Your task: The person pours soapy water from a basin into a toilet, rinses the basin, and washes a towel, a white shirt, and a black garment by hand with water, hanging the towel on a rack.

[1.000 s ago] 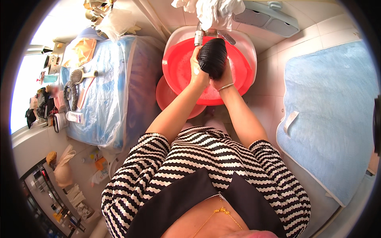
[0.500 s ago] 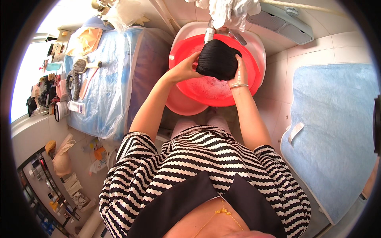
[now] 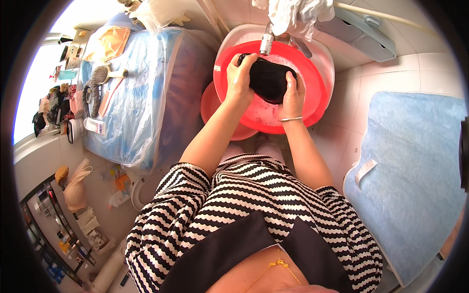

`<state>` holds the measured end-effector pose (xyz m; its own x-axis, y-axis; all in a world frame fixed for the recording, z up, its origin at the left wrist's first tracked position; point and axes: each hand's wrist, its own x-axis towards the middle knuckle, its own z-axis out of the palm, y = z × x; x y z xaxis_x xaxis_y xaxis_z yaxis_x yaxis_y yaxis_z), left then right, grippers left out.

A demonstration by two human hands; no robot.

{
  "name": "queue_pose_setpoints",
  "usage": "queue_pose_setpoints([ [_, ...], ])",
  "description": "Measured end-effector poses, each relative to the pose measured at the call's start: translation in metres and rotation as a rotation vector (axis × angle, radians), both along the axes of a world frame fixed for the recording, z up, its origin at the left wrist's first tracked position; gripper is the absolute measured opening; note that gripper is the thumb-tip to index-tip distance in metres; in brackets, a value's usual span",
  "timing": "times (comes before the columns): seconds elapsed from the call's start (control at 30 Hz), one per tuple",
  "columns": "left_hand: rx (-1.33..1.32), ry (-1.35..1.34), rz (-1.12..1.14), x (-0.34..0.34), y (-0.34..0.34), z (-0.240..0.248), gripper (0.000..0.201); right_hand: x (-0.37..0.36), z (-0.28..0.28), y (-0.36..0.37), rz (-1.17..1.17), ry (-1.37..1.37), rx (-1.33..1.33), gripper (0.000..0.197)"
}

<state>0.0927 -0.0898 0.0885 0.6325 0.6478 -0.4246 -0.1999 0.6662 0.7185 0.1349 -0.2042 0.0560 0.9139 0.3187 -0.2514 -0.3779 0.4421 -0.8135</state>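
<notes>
A rounded piece of black cloth (image 3: pixel 269 82) is stretched between my two hands over a red basin (image 3: pixel 317 100). My left hand (image 3: pixel 239 80) grips its left end, where a dark bit of it shows past the fingers. On its right side my right hand (image 3: pixel 293 101) has closed, thumb on top, and looks wet. Soapy water with pinkish suds (image 3: pixel 261 113) lies in the basin below. Just beyond the cloth stands a metal faucet (image 3: pixel 266 40); no stream of water shows. What kind of garment the cloth is, I cannot make out.
A white sink (image 3: pixel 328 63) surrounds the basin, with another reddish basin (image 3: pixel 210 110) lower left. Plastic-covered furniture (image 3: pixel 141 97) on the left bears a hairbrush (image 3: pixel 105 74) and a tube (image 3: pixel 95 126). White cloth (image 3: pixel 298 17) hangs above; a blue mat (image 3: pixel 410 171) is at right.
The cloth has tilted and come slightly nearer, its ribbed face now smoother and darker. My left hand has moved right and turned its back upward. The whole view has shifted a little.
</notes>
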Motion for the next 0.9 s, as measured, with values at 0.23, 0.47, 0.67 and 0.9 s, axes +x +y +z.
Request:
queue_pose_setpoints([
  [0.23, 0.322, -0.064, -0.073, 0.011, 0.000, 0.000, 0.009, 0.014, -0.024, 0.007, 0.282, 0.531, 0.318, 0.036],
  [0.47, 0.583, -0.113, -0.313, 0.022, 0.003, 0.005, 0.013, 0.032, -0.039, 0.001, 0.480, 0.588, 0.514, 0.031],
  [0.67, 0.595, -0.161, -0.573, 0.023, 0.005, 0.000, 0.014, 0.041, -0.046, -0.004, 0.662, 0.528, 0.513, 0.027],
  [0.9, 1.058, -0.144, -0.526, 0.024, -0.008, 0.014, 0.025, 0.046, -0.035, 0.004, 0.620, 0.446, 0.430, 0.030],
])
